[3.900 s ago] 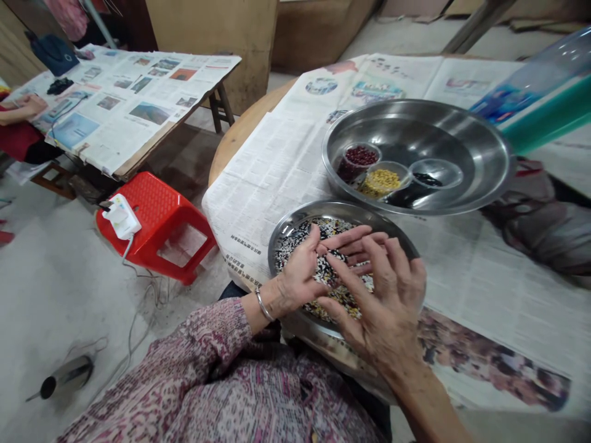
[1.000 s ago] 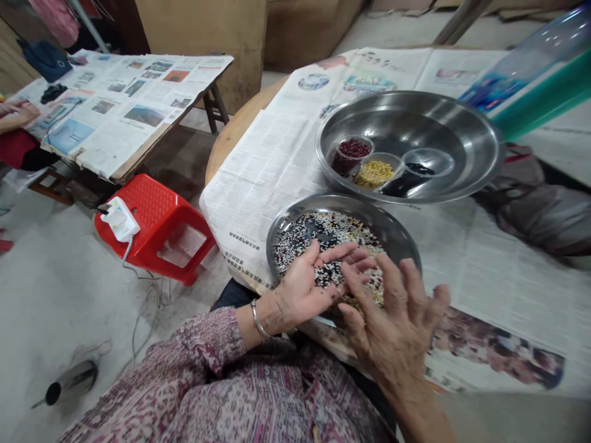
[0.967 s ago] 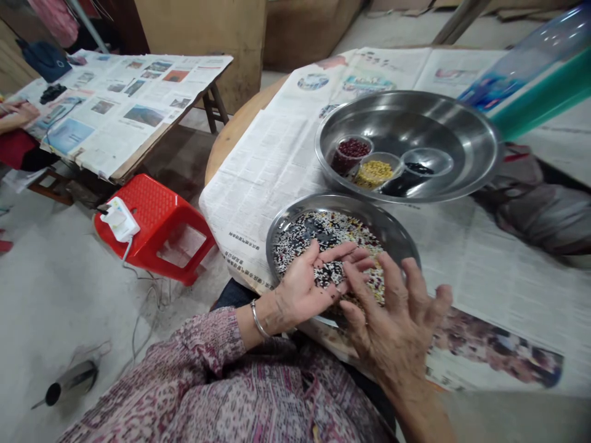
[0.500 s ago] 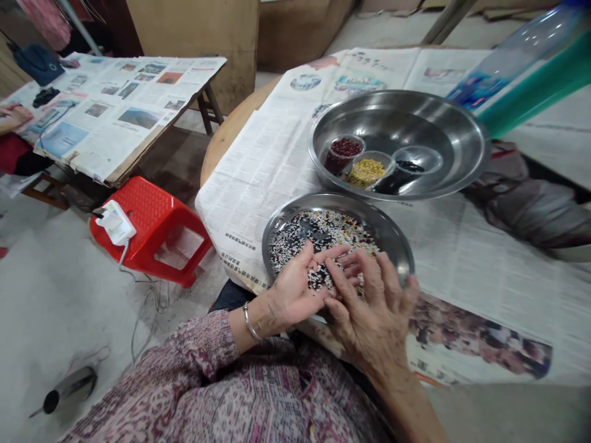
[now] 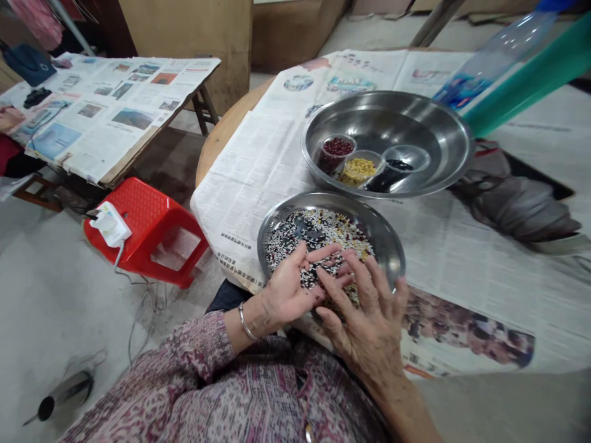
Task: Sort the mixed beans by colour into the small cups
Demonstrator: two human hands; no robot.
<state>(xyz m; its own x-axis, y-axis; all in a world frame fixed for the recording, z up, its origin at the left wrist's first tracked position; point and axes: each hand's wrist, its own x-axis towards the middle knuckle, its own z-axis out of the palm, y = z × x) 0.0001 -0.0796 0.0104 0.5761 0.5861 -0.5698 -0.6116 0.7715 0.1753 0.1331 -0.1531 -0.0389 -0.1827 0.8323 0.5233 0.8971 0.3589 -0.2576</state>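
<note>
My left hand (image 5: 293, 289) lies palm up over a steel plate (image 5: 323, 200), its fingers spread, a metal bangle (image 5: 245, 323) on the wrist. The plate holds a mix of white, black, red and yellow grains (image 5: 309, 237). Dark and white grains lie beside my left fingers, though I cannot tell if any rest on the palm. My right hand (image 5: 369, 326) curves just above the left, fingertips close to it and pinching nothing I can see. Behind the plate, a large steel basin (image 5: 383, 98) holds cups of red beans (image 5: 337, 151) and yellow grains (image 5: 357, 171).
Newspaper covers the round wooden table (image 5: 221, 129). A plastic bottle (image 5: 489, 64) leans in at top right. Below left stand a red plastic stool (image 5: 148, 231) with a white power adapter (image 5: 111, 224). Another person's hand (image 5: 9, 119) rests on a newspaper-covered table (image 5: 111, 114).
My right hand has drawn in from spread fingers to curve over the left palm. Both hands sit slightly lower in the plate, and the whole view has drifted.
</note>
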